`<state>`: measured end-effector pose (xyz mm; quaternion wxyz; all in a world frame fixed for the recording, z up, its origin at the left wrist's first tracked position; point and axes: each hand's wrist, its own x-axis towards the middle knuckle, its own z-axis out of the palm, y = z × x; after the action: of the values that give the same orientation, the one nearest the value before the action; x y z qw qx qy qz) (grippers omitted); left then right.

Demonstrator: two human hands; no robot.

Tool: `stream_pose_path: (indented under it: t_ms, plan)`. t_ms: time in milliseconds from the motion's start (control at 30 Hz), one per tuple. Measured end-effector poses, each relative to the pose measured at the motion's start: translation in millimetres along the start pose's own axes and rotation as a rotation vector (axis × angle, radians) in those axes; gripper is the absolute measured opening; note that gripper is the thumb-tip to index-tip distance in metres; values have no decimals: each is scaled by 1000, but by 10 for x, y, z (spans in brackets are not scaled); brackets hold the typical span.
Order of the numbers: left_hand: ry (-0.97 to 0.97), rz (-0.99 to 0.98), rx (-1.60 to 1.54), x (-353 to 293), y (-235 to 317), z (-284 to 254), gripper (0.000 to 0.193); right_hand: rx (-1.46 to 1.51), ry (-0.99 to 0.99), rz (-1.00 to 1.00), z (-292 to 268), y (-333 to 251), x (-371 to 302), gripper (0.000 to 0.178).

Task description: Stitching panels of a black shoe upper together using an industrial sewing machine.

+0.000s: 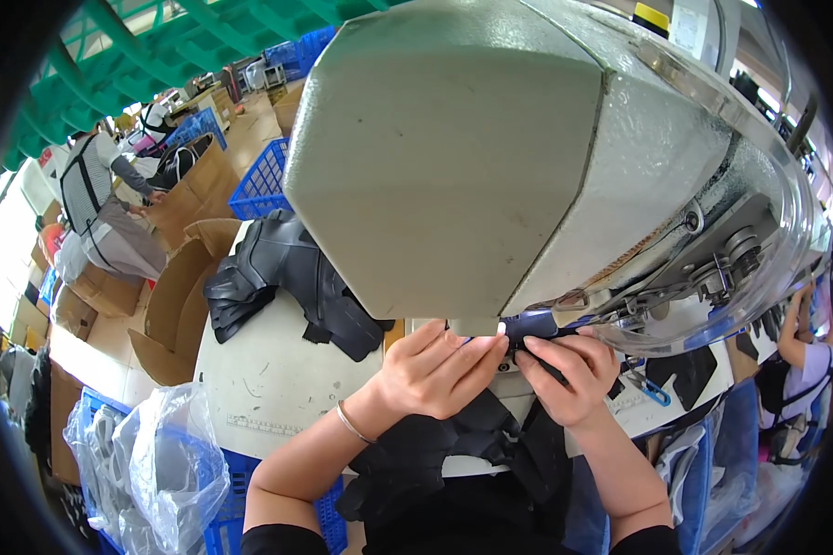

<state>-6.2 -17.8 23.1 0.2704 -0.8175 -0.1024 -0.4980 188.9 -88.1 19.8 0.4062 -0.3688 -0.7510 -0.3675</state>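
The large cream-coloured head of a sewing machine (pixel 453 176) fills the upper middle, and both my hands are under its lower edge. My right hand (pixel 569 370) is closed round a small black piece of material (pixel 532 324), thumb and fingers pinching it beside the machine's working parts. My left hand (pixel 440 370) is closed too, its fingertips pressed together at the left end of that piece. What lies between the left fingers is hidden. Several black cut pieces (pixel 444 435) lie at the table's near edge and over my lap, below my wrists.
Stacked black moulded pieces (pixel 287 268) lie on the white table (pixel 250 379) to the left. A clear plastic bag (pixel 176 453) hangs over a blue crate at lower left. Cardboard boxes (pixel 171 314) stand beyond. A blue-handled tool (pixel 652 393) lies right. Other people work at both sides.
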Motion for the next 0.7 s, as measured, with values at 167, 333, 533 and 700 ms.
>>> stream_pose_path:
  t_ms: [167, 333, 533, 700]
  plan:
    - [45, -11, 26, 15, -9, 50, 10, 30, 10, 17, 61, 53, -37, 20]
    - [40, -26, 50, 7, -16, 55, 18, 39, 0, -15, 50, 99, 16, 21]
    - [71, -12, 58, -36, -49, 124, 22, 93, -110, 78, 28, 146, -60, 20]
    - [86, -3, 54, -26, -58, 117, 30, 160, -221, 139, 39, 199, -113, 21]
